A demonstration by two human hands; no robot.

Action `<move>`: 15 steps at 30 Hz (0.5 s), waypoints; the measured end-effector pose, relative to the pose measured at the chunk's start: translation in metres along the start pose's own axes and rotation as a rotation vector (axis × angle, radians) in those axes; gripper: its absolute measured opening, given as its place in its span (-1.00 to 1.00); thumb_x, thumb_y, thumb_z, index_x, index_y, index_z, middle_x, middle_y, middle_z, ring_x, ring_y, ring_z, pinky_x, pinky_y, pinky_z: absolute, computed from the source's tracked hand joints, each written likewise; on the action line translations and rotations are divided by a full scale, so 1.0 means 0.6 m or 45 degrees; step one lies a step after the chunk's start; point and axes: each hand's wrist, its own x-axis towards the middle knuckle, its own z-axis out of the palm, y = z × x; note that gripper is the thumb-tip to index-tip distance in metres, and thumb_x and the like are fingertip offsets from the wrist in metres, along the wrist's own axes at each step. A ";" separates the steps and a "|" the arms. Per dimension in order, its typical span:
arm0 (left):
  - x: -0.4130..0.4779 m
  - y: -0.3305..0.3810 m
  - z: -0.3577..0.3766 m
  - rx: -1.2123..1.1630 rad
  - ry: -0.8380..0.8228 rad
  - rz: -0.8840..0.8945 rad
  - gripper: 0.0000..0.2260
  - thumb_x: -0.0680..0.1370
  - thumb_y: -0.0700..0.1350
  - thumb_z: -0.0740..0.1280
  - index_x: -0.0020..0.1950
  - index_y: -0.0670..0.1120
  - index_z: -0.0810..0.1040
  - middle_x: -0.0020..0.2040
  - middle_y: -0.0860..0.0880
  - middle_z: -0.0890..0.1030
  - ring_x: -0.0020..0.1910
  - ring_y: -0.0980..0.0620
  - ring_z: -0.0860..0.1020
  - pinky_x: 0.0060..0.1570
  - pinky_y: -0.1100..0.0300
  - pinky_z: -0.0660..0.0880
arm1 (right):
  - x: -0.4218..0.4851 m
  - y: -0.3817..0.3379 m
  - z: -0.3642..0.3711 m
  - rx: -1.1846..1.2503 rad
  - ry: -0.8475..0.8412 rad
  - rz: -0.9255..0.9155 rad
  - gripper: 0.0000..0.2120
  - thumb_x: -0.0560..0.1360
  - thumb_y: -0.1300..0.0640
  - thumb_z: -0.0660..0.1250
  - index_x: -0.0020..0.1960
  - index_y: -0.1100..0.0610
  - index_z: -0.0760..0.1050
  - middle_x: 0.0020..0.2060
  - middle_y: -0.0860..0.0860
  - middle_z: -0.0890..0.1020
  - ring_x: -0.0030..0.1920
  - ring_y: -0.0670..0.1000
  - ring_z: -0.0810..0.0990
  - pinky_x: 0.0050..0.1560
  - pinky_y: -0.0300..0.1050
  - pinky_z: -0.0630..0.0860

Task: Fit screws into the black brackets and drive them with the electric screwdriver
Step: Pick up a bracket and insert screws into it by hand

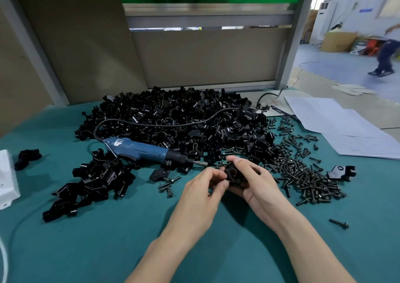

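Two bare forearms reach in from the bottom edge over the teal mat point(108, 239) and meet at the middle of the table. Between them sits one black bracket point(232, 175), held just above the mat. The right hand point(253, 181) cups it from the right and from below, with fingers curled round its far side and the thumb over the top. The left hand point(205, 185) has its fingers bent and bunched together, and its fingertips pinch at the bracket's left edge. Whether a screw sits between those fingertips cannot be told. Just beyond the hands lies the electric screwdriver point(142, 150), blue-bodied and flat on its side, with its bit pointing right toward the held bracket. Its black cord point(173, 123) loops back over the big heap of brackets point(173, 109) that fills the far middle of the table. A smaller heap of brackets point(95, 183) lies to the left of the hands, with a single one point(28, 157) further left, near a white object point(6, 179) at the edge. To the right spreads a loose pile of dark screws point(307, 179), with another bracket point(342, 171) at its right side. A few screws point(168, 185) lie just left of the left hand, and a lone screw point(338, 223) lies well apart at the near right. White paper sheets point(346, 127) rest at the far right corner. A person point(387, 51) stands blurred on the blue floor beyond.
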 end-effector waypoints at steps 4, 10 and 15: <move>-0.002 0.000 0.000 0.004 0.005 0.039 -0.92 0.61 0.00 0.36 0.02 0.20 0.51 0.11 0.32 0.59 0.05 0.32 0.55 -0.13 0.46 0.42 | 0.001 -0.001 0.001 0.013 0.010 0.000 -0.69 0.41 -0.06 0.46 0.07 0.07 0.74 -0.02 0.19 0.75 -0.03 0.08 0.75 -0.10 -0.08 0.67; -0.002 -0.002 -0.003 0.034 0.018 -0.083 -0.81 0.61 0.24 0.25 -0.07 0.17 0.53 -0.15 0.26 0.63 -0.19 0.24 0.59 -0.25 0.33 0.45 | -0.003 -0.003 0.006 -0.021 0.034 -0.009 -0.78 0.50 -0.02 0.42 0.03 0.05 0.75 -0.01 0.20 0.75 -0.01 0.10 0.75 -0.12 -0.09 0.68; 0.000 -0.001 -0.004 0.049 -0.013 -0.003 -0.91 0.63 0.07 0.32 -0.03 0.11 0.55 -0.09 0.27 0.62 -0.14 0.23 0.57 -0.21 0.32 0.47 | -0.005 -0.003 0.006 -0.043 0.043 0.001 -0.81 0.62 0.08 0.35 0.04 0.06 0.75 0.01 0.21 0.75 0.05 0.10 0.75 -0.07 -0.08 0.68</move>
